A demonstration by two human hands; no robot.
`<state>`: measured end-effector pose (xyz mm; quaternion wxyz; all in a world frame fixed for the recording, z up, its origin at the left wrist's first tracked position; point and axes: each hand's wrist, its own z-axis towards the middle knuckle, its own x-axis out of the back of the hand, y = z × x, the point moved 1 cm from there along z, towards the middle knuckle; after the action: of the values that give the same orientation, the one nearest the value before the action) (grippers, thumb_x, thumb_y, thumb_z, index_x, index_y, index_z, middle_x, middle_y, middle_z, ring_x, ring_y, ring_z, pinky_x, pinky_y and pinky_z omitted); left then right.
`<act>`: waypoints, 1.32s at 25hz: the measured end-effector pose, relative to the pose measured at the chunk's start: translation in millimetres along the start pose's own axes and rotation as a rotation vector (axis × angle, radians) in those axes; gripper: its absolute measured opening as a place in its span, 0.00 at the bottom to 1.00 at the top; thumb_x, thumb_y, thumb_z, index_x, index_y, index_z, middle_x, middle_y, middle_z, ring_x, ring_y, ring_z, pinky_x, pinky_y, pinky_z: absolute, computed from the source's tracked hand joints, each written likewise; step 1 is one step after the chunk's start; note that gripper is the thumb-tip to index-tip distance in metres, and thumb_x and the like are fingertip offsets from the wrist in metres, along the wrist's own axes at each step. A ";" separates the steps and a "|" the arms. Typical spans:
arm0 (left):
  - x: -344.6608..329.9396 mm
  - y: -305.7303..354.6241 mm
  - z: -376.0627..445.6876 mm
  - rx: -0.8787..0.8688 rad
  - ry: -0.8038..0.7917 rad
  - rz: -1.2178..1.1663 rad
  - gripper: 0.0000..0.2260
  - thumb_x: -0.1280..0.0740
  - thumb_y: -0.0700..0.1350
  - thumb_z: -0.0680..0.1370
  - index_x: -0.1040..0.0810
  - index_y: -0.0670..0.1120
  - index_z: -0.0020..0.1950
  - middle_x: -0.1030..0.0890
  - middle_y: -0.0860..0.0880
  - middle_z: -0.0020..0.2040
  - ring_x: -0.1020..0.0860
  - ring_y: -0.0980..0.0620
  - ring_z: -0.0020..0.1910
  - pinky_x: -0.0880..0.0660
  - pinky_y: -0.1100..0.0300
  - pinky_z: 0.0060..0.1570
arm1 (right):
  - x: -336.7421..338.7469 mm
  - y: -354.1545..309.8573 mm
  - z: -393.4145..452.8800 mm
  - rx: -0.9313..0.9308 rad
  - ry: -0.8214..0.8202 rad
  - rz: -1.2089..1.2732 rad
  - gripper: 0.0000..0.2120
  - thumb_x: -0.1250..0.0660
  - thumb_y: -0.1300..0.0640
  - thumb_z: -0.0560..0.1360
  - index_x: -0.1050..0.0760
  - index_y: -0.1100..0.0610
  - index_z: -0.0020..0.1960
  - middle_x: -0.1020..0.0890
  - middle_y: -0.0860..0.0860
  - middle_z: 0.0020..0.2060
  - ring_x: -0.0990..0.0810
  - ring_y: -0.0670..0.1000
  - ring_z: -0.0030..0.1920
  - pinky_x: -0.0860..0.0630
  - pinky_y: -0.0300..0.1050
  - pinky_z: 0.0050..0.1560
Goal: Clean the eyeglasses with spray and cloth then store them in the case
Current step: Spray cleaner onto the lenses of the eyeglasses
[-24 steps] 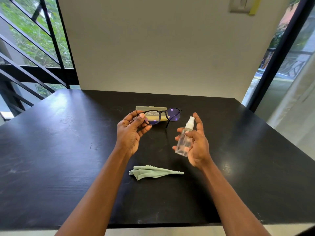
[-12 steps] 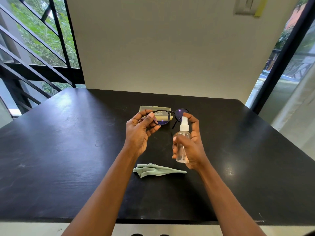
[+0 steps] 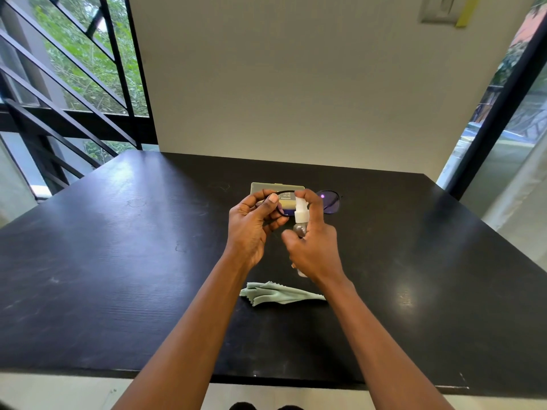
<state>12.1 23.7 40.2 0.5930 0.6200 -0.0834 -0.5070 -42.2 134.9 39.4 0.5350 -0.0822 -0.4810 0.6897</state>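
I see the eyeglasses (image 3: 328,201) held up above the desk's (image 3: 118,261) far middle, my left hand (image 3: 251,229) pinching the rim of one lens, the other lens showing a purple glint past my right hand (image 3: 315,247). That right hand is wrapped around the spray bottle (image 3: 301,216), its white nozzle just beside the frame, a finger lying over the top. The pale green case (image 3: 266,187) lies behind them, toward the far edge. The folded cloth (image 3: 278,295) rests nearer me, under my right wrist.
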 end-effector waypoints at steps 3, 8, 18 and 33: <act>-0.5 1.9 -0.8 -0.006 -0.008 -0.008 0.05 0.36 0.38 0.76 0.22 0.42 0.49 0.17 0.48 0.35 0.18 0.53 0.34 0.19 0.60 0.36 | -4.4 -1.6 0.5 0.015 0.024 -0.042 0.29 0.35 0.65 0.69 0.41 0.42 0.61 0.21 0.45 0.34 0.22 0.46 0.29 0.21 0.44 0.31; -1.4 2.8 -0.9 0.001 -0.005 -0.019 0.05 0.36 0.38 0.76 0.22 0.42 0.49 0.17 0.48 0.34 0.19 0.53 0.35 0.19 0.58 0.39 | -6.7 -2.3 -0.9 0.024 0.044 -0.066 0.27 0.35 0.65 0.69 0.41 0.44 0.61 0.22 0.45 0.33 0.22 0.47 0.28 0.20 0.49 0.32; -4.2 4.5 -3.4 0.002 -0.003 -0.004 0.05 0.36 0.38 0.76 0.22 0.42 0.49 0.18 0.48 0.34 0.19 0.53 0.34 0.19 0.60 0.38 | -6.4 -0.9 -0.4 0.052 0.038 -0.053 0.26 0.36 0.65 0.70 0.41 0.45 0.61 0.23 0.42 0.34 0.21 0.46 0.29 0.21 0.46 0.33; -6.7 8.0 -4.5 0.026 0.015 -0.049 0.05 0.37 0.39 0.76 0.21 0.44 0.47 0.17 0.47 0.36 0.19 0.53 0.35 0.19 0.61 0.36 | 40.7 27.0 1.1 -0.114 0.199 -0.007 0.28 0.35 0.65 0.71 0.43 0.42 0.60 0.25 0.53 0.34 0.24 0.49 0.26 0.24 0.40 0.27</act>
<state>16.2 29.0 49.3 0.5728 0.6334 -0.0701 -0.5155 -77.5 168.5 36.0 0.5770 -0.1790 -0.4641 0.6478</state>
